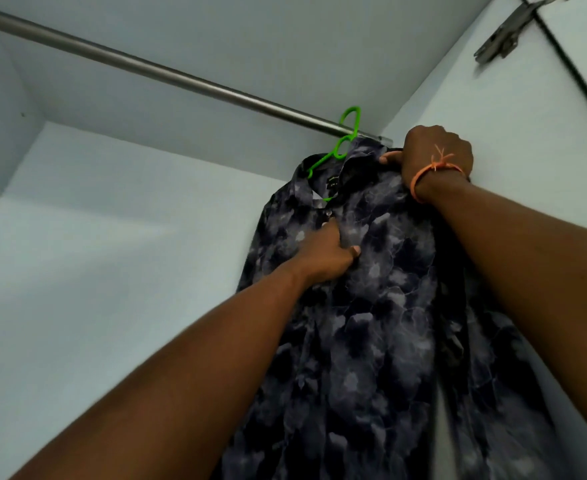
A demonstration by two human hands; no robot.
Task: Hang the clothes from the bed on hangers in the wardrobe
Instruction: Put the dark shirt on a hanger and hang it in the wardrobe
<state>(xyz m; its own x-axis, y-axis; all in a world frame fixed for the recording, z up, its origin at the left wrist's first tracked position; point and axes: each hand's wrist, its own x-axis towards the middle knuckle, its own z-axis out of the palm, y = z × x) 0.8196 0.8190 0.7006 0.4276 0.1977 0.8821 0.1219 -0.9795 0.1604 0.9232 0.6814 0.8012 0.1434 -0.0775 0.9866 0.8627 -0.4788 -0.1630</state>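
Observation:
A dark shirt with a pale cloud pattern (pixel 371 323) hangs on a green plastic hanger (pixel 345 140), whose hook sits over the metal wardrobe rail (pixel 167 76) near its right end. My right hand (pixel 437 157), with an orange thread round the wrist, grips the shirt's right shoulder just under the rail. My left hand (pixel 326 254) pinches the shirt's front placket a little below the collar. The lower part of the hanger is hidden inside the shirt.
The white wardrobe back wall (pixel 112 271) and right side wall (pixel 513 109) close in around the shirt. A metal door hinge (pixel 506 32) is at the top right. The long stretch of rail to the left carries nothing.

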